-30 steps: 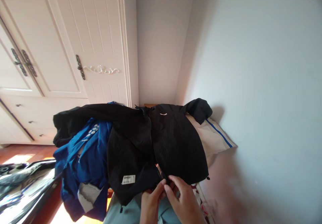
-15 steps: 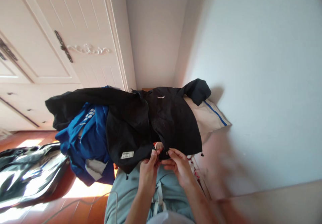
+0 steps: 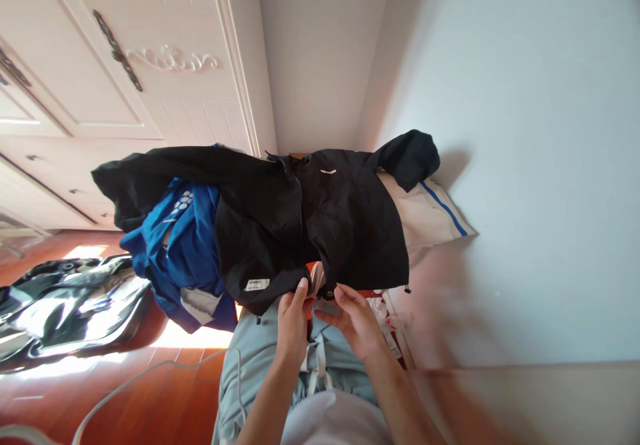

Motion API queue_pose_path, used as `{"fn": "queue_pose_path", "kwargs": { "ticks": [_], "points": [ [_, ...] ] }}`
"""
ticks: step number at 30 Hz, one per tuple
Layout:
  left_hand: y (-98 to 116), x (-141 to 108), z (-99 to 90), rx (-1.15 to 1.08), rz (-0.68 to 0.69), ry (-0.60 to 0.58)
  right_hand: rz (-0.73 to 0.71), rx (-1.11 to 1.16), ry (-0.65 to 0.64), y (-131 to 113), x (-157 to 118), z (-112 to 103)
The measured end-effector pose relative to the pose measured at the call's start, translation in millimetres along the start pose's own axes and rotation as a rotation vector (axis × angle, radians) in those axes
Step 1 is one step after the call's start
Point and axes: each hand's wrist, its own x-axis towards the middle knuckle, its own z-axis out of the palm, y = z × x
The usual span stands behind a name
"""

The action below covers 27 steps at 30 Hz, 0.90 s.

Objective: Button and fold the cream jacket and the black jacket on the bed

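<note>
A black jacket (image 3: 260,231) lies spread in front of me with its front facing up, a small white label at its lower left hem and one sleeve out to each side. My left hand (image 3: 293,318) pinches the hem beside the front opening. My right hand (image 3: 357,321) pinches the hem on the other side of the opening, near a small round snap, with its lower fingers apart. Between the two hands the hem edges stand apart, and something red and pale shows through the gap.
Blue clothing (image 3: 193,231) is under the jacket's left side, and a pale cloth bag (image 3: 425,215) with a blue stripe under its right sleeve. A white cabinet (image 3: 190,98) stands behind. An open suitcase (image 3: 75,305) and a white cable (image 3: 150,368) are on the wooden floor.
The view has shifted, so the jacket sits slightly higher and further right. My hands have moved slightly apart, and the gap between the hem edges looks wider.
</note>
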Motion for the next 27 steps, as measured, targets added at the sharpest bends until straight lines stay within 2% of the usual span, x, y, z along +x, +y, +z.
{"fn": "queue_pose_path", "kwargs": {
  "ticks": [2,4,7,10,12,20,27],
  "points": [
    [0,2,-0.3,0.027,0.007,-0.052,0.009,-0.014,-0.002,2,0,-1],
    [1,3,1.1,0.015,0.026,-0.084,0.014,-0.004,0.053,2,0,-3],
    [4,4,3.7,0.004,0.073,-0.059,0.071,0.045,0.11,3,1,-7],
    [3,6,3.1,0.027,0.085,-0.027,0.147,0.106,0.048,5,2,-12],
    [1,6,0.8,0.035,0.075,-0.025,0.144,0.116,0.03,9,4,-13],
    [5,2,-2.3,-0.031,-0.003,-0.097,-0.107,-0.123,0.144,16,7,-10],
    [9,0,-1.2,0.018,-0.026,-0.13,-0.254,-0.23,0.084,16,7,-11]
  ]
}}
